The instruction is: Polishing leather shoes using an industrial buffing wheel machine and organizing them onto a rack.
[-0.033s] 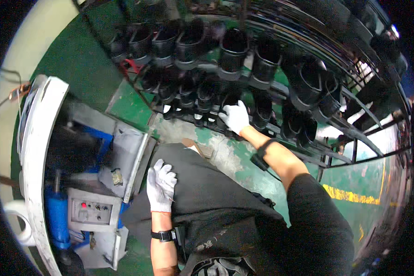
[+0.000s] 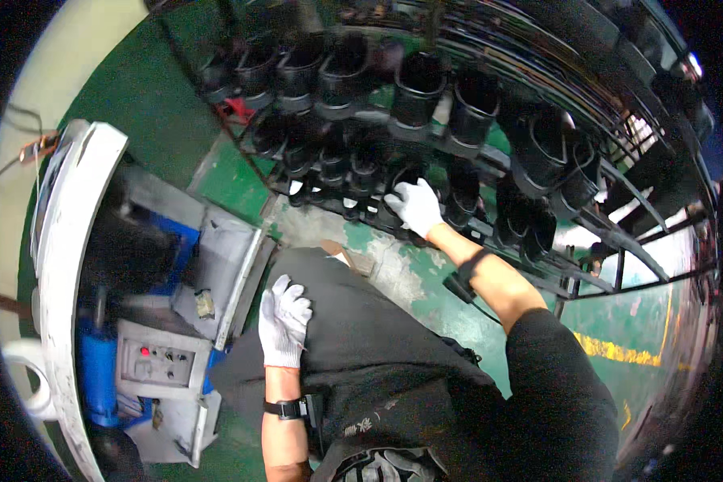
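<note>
In its white knit glove, my right hand reaches out to the lower row of the rack, its fingers curled at the top of a black boot. Most of that boot is hidden behind the hand and in shadow. Other black boots stand to both sides of it, such as one with an open shaft on the right. Close to my body, my left hand, gloved too, rests on my dark grey clothing with its fingers a little bent and apart, holding nothing.
A black metal rack carries rows of boots, with larger ones on the upper level. At the left stand a machine with a control panel, a blue cylinder and a white edge. A yellow line crosses the green floor.
The view has shifted slightly, so the rack and machine sit a little differently. My right hand stays at the same boot, and my left hand still rests on my clothing.
</note>
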`<state>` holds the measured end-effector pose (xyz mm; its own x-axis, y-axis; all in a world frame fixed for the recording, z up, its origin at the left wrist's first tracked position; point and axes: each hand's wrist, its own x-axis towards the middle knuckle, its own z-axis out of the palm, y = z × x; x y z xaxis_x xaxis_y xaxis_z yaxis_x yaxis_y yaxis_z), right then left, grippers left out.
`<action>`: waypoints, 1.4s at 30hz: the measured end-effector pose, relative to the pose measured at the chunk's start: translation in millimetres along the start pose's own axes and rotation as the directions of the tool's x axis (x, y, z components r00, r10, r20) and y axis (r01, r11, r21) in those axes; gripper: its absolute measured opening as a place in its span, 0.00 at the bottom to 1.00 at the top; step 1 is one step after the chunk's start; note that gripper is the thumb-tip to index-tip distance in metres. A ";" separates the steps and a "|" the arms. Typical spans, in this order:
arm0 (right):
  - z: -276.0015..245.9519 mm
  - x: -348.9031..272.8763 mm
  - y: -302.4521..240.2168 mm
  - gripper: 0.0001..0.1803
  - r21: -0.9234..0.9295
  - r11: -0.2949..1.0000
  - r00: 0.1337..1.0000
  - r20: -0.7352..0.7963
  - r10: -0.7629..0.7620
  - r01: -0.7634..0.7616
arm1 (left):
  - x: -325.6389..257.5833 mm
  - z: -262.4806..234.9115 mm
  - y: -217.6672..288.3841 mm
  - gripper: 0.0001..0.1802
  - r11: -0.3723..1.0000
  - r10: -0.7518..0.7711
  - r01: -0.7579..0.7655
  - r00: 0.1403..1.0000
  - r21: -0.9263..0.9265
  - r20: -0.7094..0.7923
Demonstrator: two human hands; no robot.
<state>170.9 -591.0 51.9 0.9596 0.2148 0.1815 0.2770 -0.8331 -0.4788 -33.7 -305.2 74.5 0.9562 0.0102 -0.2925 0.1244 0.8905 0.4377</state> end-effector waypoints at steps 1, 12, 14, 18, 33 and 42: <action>-19.0 -8.0 -16.3 0.17 0.190 0.981 0.997 -0.061 0.046 -0.034 | -0.4 1.5 -1.6 0.26 1.000 -0.005 0.005 1.000 0.013 -0.005; -88.8 -100.4 -207.8 0.11 0.638 0.692 0.806 0.182 -0.563 0.339 | 1.5 27.1 37.6 0.38 0.987 0.127 -0.116 0.987 -0.112 0.096; -67.1 -101.2 -229.9 0.12 0.600 0.576 0.613 0.173 -0.771 0.555 | -1.6 4.1 57.7 0.37 0.958 0.267 -0.270 0.963 -0.093 -0.045; -8.8 -103.8 -271.4 0.13 0.667 0.628 0.530 0.390 -0.753 0.401 | -28.6 -22.6 91.6 0.37 0.911 0.329 -0.342 0.940 -0.231 -0.091; 151.3 -28.4 -378.9 0.31 0.405 -0.248 0.470 0.817 -0.333 -0.880 | 23.6 -132.6 156.2 0.42 0.802 0.492 -0.536 0.843 -0.263 -0.219; 192.6 26.2 -406.4 0.21 0.724 0.047 0.674 0.663 -0.326 -0.689 | 73.2 -155.0 205.0 0.41 0.812 0.490 -0.560 0.808 -0.166 -0.326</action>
<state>92.8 -148.6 85.8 0.5885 0.7543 -0.2910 -0.6128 0.1815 -0.7691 20.8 -51.4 11.0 0.7476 0.5931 -0.2988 -0.4780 0.7929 0.3779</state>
